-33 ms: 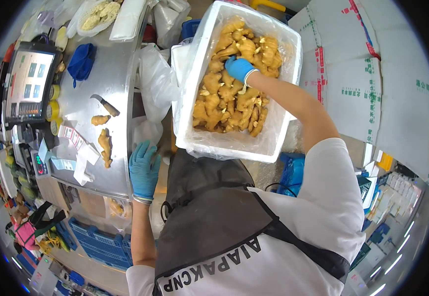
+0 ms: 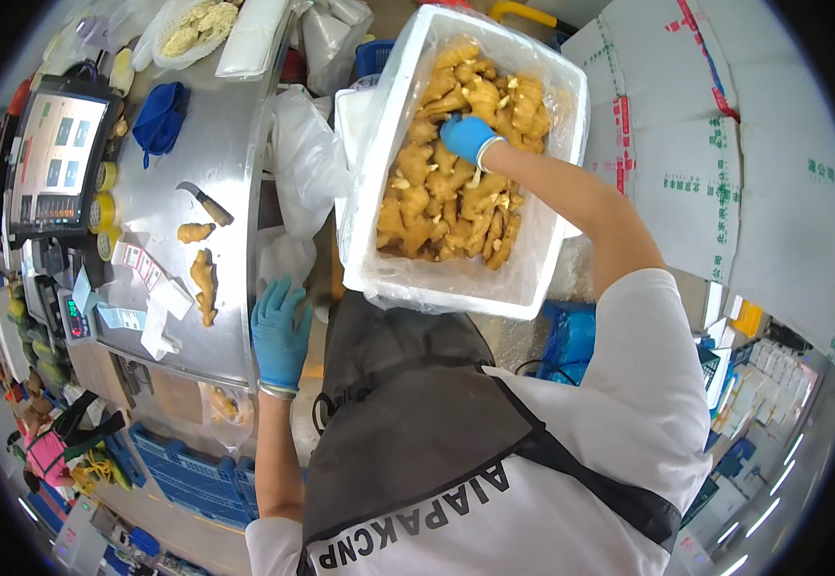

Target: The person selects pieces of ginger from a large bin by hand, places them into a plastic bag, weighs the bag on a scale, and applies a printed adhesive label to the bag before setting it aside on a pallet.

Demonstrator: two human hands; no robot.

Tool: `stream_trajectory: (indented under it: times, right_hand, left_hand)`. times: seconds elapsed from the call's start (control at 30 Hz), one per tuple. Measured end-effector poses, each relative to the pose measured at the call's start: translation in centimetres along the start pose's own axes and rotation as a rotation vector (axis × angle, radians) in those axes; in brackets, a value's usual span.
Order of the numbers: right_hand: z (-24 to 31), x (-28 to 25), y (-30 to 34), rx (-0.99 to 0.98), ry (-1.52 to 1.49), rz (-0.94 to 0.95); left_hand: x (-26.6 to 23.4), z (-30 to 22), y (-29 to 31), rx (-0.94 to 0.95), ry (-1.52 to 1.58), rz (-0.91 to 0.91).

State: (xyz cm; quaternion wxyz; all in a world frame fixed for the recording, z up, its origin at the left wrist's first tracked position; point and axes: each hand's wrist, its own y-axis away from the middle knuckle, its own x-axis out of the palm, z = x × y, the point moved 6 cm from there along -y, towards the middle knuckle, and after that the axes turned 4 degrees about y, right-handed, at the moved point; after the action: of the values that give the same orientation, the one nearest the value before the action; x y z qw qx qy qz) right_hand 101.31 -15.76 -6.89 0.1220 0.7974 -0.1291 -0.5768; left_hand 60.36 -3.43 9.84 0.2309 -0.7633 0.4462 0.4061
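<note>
A white foam box [image 2: 379,173] lined with clear plastic is heaped with knobbly ginger roots [image 2: 480,192]. Reaching into it, my right hand [image 2: 470,139] in a blue glove is closed around part of the ginger in the upper middle of the heap; its fingertips are partly hidden. My left hand [image 2: 281,331], gloved too, lies with fingers outstretched at the right edge of the metal table [image 2: 216,346], holding nothing. On that table are a long ginger piece [image 2: 204,286], a smaller ginger piece [image 2: 195,232] and a curved knife [image 2: 208,204] with a wooden handle.
A touchscreen [image 2: 57,158], yellow tape rolls [image 2: 102,213], paper labels [image 2: 153,278] and a blue cloth [image 2: 159,120] are on the table. Clear plastic bags [image 2: 307,163] hang between table and box. Large white cartons [image 2: 677,163] stand at right. Blue crates [image 2: 187,470] sit lower left.
</note>
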Motion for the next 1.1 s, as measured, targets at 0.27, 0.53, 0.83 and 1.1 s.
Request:
stream_trajectory:
  times: [0.27, 0.53, 0.83, 1.1]
  right_hand:
    - [-0.3, -9.4, 3.0, -0.166, 0.098, -0.007]
    - [-0.8, -13.4, 11.8, 0.192, -0.181, -0.267]
    - [1.2, -12.2, 12.3, 0.336, -0.280, -0.387]
    - [1.1, -10.1, 21.2, 1.182, -1.122, -0.813]
  left_hand:
    - [1.6, 0.3, 3.0, -0.054, 0.013, 0.019]
    - [1.1, -3.7, -1.1, 0.012, 0.251, -0.011]
    - [12.4, -13.7, -13.4, 0.286, 0.482, 0.229]
    - [22.5, -12.3, -19.5, -0.006, 0.232, 0.649]
